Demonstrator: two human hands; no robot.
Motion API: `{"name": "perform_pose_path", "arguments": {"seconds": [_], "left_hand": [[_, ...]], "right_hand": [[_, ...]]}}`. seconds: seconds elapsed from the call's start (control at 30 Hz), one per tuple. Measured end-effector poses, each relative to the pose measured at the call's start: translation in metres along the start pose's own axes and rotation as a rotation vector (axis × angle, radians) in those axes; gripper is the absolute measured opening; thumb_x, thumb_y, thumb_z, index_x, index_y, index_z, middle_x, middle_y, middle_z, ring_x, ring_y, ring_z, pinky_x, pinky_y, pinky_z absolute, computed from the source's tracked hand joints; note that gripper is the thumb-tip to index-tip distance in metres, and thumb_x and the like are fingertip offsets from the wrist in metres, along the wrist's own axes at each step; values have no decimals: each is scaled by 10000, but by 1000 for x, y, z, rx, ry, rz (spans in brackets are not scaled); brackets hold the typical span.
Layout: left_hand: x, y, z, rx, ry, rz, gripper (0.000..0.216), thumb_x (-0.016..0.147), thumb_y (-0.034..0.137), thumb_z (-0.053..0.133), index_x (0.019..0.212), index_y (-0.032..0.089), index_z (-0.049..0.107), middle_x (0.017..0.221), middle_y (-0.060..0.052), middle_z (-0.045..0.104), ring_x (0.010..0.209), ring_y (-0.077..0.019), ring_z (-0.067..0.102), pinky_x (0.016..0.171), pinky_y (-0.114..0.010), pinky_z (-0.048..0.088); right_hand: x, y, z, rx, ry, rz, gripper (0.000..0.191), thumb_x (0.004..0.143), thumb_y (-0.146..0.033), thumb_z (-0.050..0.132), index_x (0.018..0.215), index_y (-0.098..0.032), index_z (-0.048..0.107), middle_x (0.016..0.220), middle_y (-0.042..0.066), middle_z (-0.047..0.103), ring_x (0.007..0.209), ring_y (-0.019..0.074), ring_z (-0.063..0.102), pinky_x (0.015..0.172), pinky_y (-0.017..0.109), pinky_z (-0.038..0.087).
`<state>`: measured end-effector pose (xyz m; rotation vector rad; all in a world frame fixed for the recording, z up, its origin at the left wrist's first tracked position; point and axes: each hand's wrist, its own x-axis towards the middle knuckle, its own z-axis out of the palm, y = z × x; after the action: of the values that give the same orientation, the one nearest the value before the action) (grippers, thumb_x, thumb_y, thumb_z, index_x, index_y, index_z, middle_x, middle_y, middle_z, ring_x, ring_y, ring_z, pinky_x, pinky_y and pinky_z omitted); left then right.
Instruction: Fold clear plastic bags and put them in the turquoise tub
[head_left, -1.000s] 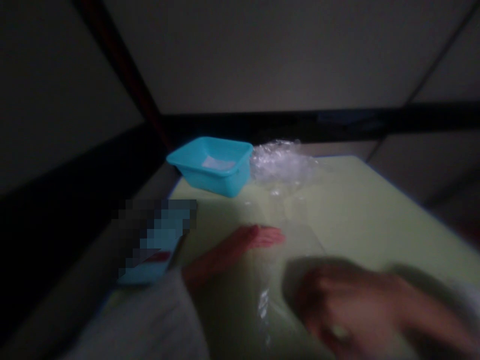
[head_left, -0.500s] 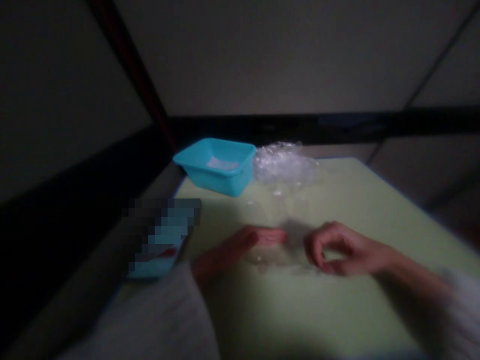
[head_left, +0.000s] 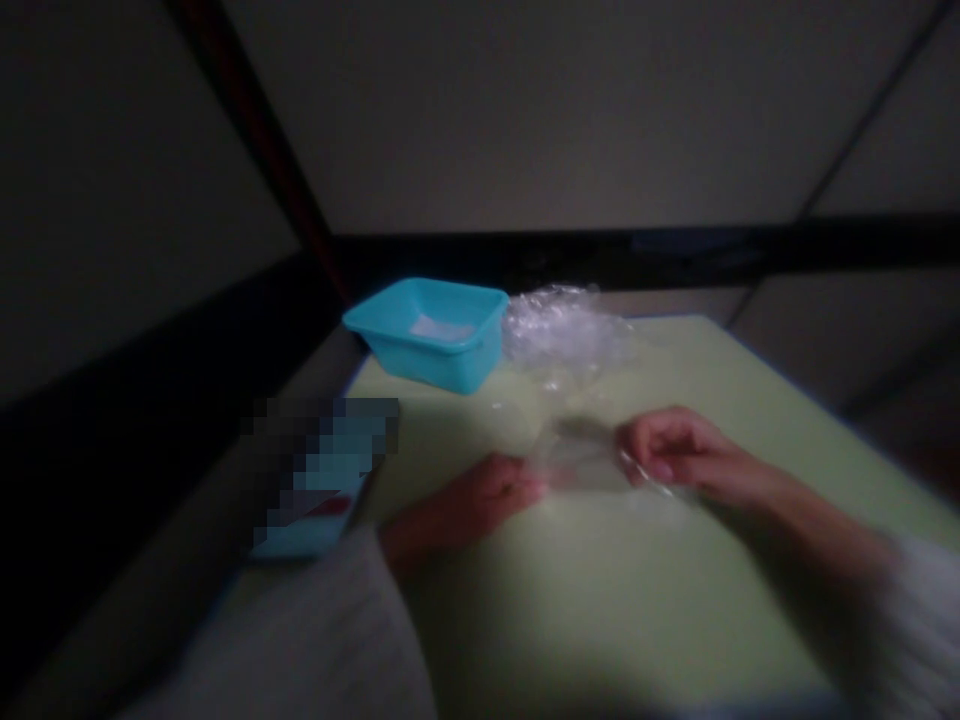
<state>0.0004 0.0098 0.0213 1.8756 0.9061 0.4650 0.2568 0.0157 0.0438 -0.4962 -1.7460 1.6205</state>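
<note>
A clear plastic bag [head_left: 589,468] spans the gap between my two hands, just above the table. My right hand [head_left: 679,450] is closed in a pinch on its right side, and a loose flap of the film hangs below those fingers. At the opposite end my left hand [head_left: 495,490] has its thumb and fingers pressed together on the film. Some left fingertips show faintly through the plastic; whether they are inside or behind it I cannot tell.
A turquoise basket [head_left: 461,365] with something whitish inside stands at the far left of the yellow-green table [head_left: 562,620]. Beside it lies a heap of crumpled clear plastic bags [head_left: 566,330]. A flat, partly pixelated phone-like object [head_left: 330,490] lies along the left edge.
My right hand has closed on the plastic bag and lifted its right side up and away from me. My left fingers, stretched out before, are now drawn together at the bag's left end.
</note>
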Motion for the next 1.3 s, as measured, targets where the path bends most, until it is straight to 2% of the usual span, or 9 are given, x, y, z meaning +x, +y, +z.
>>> {"name": "perform_pose_path", "arguments": {"seconds": [0.17, 0.33, 0.43, 0.57, 0.67, 0.83, 0.93, 1.13, 1.3], "left_hand": [[1, -5, -3, -42, 4, 4, 364, 906, 360, 404, 1134, 206, 641, 1146, -32, 655, 1089, -236, 565, 984, -356, 383], [4, -7, -6, -87, -4, 50, 372, 923, 370, 379, 1166, 238, 627, 1229, -14, 621, 1149, -228, 542, 1019, -351, 351], [5, -7, -6, -111, 1, 46, 368, 923, 379, 384, 1151, 245, 640, 1223, -19, 626, 1135, -231, 558, 1019, -346, 355], [6, -10, -6, -137, -14, 53, 379, 926, 376, 389, 1177, 216, 624, 1219, -29, 628, 1141, -228, 555, 1008, -347, 371], [5, -15, -7, -120, 9, 25, 384, 924, 388, 393, 1173, 210, 625, 1215, -27, 631, 1154, -225, 547, 1017, -351, 362], [3, -14, -7, -182, 9, -2, 379, 925, 429, 402, 1142, 232, 642, 1226, -23, 625, 1154, -225, 554, 1032, -351, 355], [5, -13, -4, -340, 13, -54, 343, 915, 414, 433, 1077, 227, 670, 1178, -30, 654, 1114, -222, 586, 1031, -355, 366], [9, -25, 0, -723, -51, -115, 330, 903, 377, 452, 1045, 159, 657, 1148, -96, 662, 1100, -245, 599, 1000, -413, 405], [-1, -32, -3, -435, 62, -50, 365, 891, 421, 467, 1128, 191, 623, 1124, -88, 673, 1071, -244, 611, 955, -419, 433]], "right_hand": [[-6, -9, -28, -105, -140, 35, 469, 716, -538, 685, 1025, -186, 657, 997, 53, 655, 949, 185, 592, 831, 307, 434], [-20, -8, -48, -416, -206, 176, 676, 643, -461, 768, 1238, -212, 564, 1309, 102, 536, 1177, 254, 516, 988, 420, 378], [-25, 0, -38, -623, -173, 151, 654, 698, -380, 745, 1281, -181, 524, 1314, 139, 529, 1182, 267, 516, 991, 455, 387], [-24, 15, -22, -785, -139, -8, 392, 853, -277, 592, 1229, -168, 568, 1272, 131, 571, 1169, 228, 532, 996, 427, 395], [-20, 24, -19, -744, -135, -32, 282, 922, -259, 474, 1138, -158, 623, 1194, 119, 624, 1107, 206, 571, 945, 394, 438], [-17, 27, -21, -642, -56, 55, 313, 944, -341, 428, 1065, -152, 645, 949, 66, 688, 868, 161, 628, 794, 333, 498], [-15, 23, -18, -524, -8, 140, 377, 939, -414, 418, 964, -138, 675, 844, 51, 687, 776, 144, 627, 737, 312, 510], [-10, 19, -13, -226, 63, 311, 434, 891, -511, 475, 876, -126, 673, 817, 72, 697, 838, 168, 660, 779, 341, 519], [-8, 20, -11, -177, 175, 391, 426, 817, -553, 567, 770, -133, 618, 698, 22, 658, 643, 126, 627, 627, 274, 511]]}}
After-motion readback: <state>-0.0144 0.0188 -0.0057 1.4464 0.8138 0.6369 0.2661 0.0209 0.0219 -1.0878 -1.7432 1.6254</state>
